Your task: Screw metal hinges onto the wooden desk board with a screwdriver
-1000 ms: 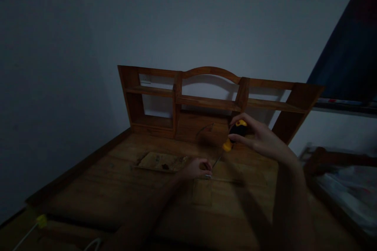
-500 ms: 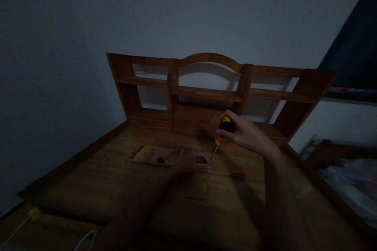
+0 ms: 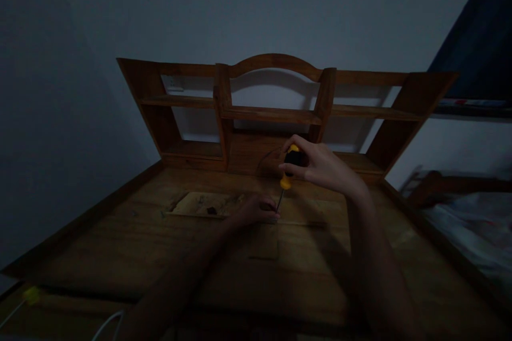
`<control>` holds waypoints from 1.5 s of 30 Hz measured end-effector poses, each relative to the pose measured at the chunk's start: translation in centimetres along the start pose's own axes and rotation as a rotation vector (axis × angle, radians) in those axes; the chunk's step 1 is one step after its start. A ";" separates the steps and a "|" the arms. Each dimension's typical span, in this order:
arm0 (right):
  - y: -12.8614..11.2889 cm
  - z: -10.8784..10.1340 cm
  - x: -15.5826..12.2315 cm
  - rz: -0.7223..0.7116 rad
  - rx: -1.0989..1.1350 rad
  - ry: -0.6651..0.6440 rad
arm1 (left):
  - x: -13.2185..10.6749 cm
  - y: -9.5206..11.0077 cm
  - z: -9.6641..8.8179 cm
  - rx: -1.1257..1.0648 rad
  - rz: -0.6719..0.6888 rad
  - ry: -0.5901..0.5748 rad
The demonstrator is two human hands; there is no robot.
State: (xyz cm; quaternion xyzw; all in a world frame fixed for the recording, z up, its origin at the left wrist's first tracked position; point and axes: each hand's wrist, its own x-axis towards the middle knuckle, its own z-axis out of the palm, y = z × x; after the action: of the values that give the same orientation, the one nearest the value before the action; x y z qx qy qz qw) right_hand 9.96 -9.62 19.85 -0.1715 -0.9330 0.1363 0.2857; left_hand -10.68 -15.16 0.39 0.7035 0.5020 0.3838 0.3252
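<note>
A yellow-and-black screwdriver is in my right hand, its handle gripped between thumb and fingers. Its thin metal shaft slants down and left to the fingertips of my left hand. Those fingers are curled in a pinch low over the wooden desk top; whatever they hold at the tip is too dark and small to make out. Beside my left hand, a pale, rough-edged strip with a dark spot shows on the desk top.
At the back, a wooden shelf unit with an arched top rail stands against the wall. White cord and a yellow object lie at the front left. Translucent plastic is off the right edge. The light is dim.
The screwdriver has come down and left, so its tip now meets my left fingertips instead of hovering just beside them. The whole view has shifted slightly.
</note>
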 end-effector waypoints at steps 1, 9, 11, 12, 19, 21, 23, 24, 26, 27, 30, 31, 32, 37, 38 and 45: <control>0.0 0.1 0.0 -0.007 -0.005 -0.001 | 0.0 -0.2 0.0 0.013 0.000 0.008; 0.4 0.4 0.2 0.000 -0.029 0.012 | -0.1 0.2 -0.1 0.040 0.029 0.017; 0.5 0.4 0.2 -0.002 -0.028 0.014 | -0.1 0.2 -0.1 0.042 0.025 0.015; 0.5 0.4 0.3 -0.006 -0.027 0.016 | 0.0 0.2 0.0 0.039 0.026 0.011; 0.0 0.6 0.3 -0.052 -0.030 0.030 | 0.0 0.2 -0.1 0.038 0.053 0.002; -0.1 0.7 0.3 -0.054 -0.031 0.032 | 0.0 0.4 -0.1 0.056 0.054 -0.004; -0.1 0.6 0.3 -0.053 -0.030 0.028 | -0.1 0.5 -0.1 0.066 0.058 0.001; -0.1 0.6 0.3 -0.052 -0.030 0.025 | -0.1 0.5 -0.1 0.066 0.059 0.003; -0.1 0.6 0.3 -0.057 -0.028 0.018 | -0.1 0.5 -0.1 0.061 0.051 0.001; -0.1 0.6 0.3 -0.062 -0.026 0.016 | 0.0 0.5 -0.1 0.057 0.046 0.001; 0.0 0.5 0.3 -0.067 -0.027 0.019 | -0.1 0.6 -0.1 0.047 0.031 0.002; 0.0 0.5 0.3 -0.063 -0.030 0.024 | -0.1 0.6 -0.1 0.041 0.029 0.002; 0.0 0.4 0.3 -0.056 -0.032 0.030 | -0.1 0.7 -0.1 0.036 0.029 -0.002; -0.2 0.3 0.2 -0.047 -0.034 0.049 | -0.3 0.9 -0.2 0.033 0.030 -0.009; -0.2 0.3 0.2 -0.049 -0.031 0.046 | -0.3 0.9 -0.2 0.037 0.036 -0.006; 0.2 0.4 0.2 -0.055 -0.003 0.010 | -0.2 0.4 -0.2 0.040 0.045 -0.010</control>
State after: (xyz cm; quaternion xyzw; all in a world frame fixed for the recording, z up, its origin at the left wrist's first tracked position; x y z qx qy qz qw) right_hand 9.56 -9.45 19.57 -0.1472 -0.9361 0.1260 0.2937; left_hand -10.72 -15.47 0.82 0.7229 0.4921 0.3772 0.3050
